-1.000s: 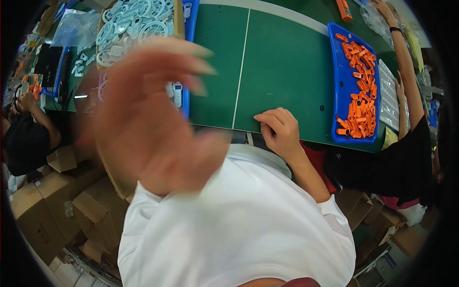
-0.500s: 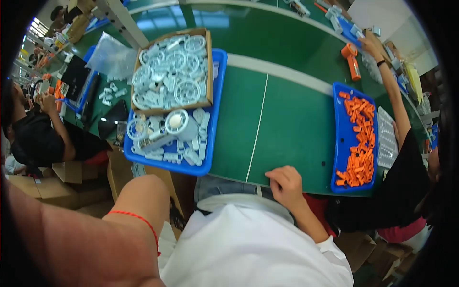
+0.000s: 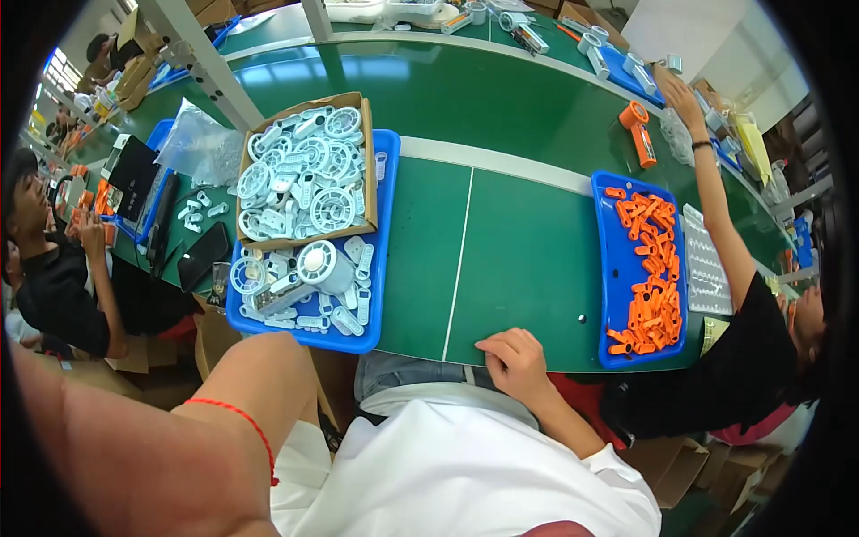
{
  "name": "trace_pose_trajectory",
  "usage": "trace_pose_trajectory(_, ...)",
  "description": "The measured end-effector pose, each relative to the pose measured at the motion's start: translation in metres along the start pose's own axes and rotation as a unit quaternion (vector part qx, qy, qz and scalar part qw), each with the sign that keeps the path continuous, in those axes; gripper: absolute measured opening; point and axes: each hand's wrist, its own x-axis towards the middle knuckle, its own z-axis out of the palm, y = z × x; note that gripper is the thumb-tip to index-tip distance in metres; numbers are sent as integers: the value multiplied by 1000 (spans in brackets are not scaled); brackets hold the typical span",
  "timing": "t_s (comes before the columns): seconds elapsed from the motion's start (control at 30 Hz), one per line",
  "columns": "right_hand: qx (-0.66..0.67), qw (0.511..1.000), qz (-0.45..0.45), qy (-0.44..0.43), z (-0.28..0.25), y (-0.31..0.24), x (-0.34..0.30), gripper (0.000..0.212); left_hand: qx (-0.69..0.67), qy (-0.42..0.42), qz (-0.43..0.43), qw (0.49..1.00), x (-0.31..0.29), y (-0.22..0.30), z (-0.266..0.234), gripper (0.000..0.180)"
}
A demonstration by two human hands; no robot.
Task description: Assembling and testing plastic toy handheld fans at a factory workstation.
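Note:
My right hand (image 3: 519,362) rests at the near edge of the green table, its fingers loosely bent and the thumb apart, with nothing in it. My left arm is raised close to the camera. A red string circles the wrist, and the near part of my left hand (image 3: 134,452) fills the lower left, its fingers out of the picture. Left of centre, a cardboard box (image 3: 369,170) of pale blue plastic wheels and small parts sits on a blue tray (image 3: 385,215). More pale parts and a white round part (image 3: 324,267) lie in that tray.
A blue tray (image 3: 615,268) of orange plastic parts stands to the right, beside a clear blister tray (image 3: 707,259). Beyond it lies an orange tool-like piece (image 3: 639,134). A co-worker's arm (image 3: 723,206) reaches forward on the right; another person (image 3: 67,286) works at left.
The view has tilted, so the table and trays sit lower and slightly further left. My right hand stays at the table edge, and my left arm stays raised.

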Motion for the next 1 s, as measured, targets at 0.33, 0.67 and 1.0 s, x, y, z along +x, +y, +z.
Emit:
trace_pose_trajectory(0.33, -2, 1000, -3, -2, -6, 3, -4, 18, 8, -238, -343, 908, -110, -32, 96, 8)
trace_pose_trajectory(0.67, 63, 997, 47, -5, -7, 1, 7, 13, 137, -233, -588, 762, -219, -87, 173, 31)
trace_pose_trajectory(1.0, 48, 998, 50, -3, -7, -2, 1, 14, 319, -301, -353, 826, -255, -161, 227, 15)
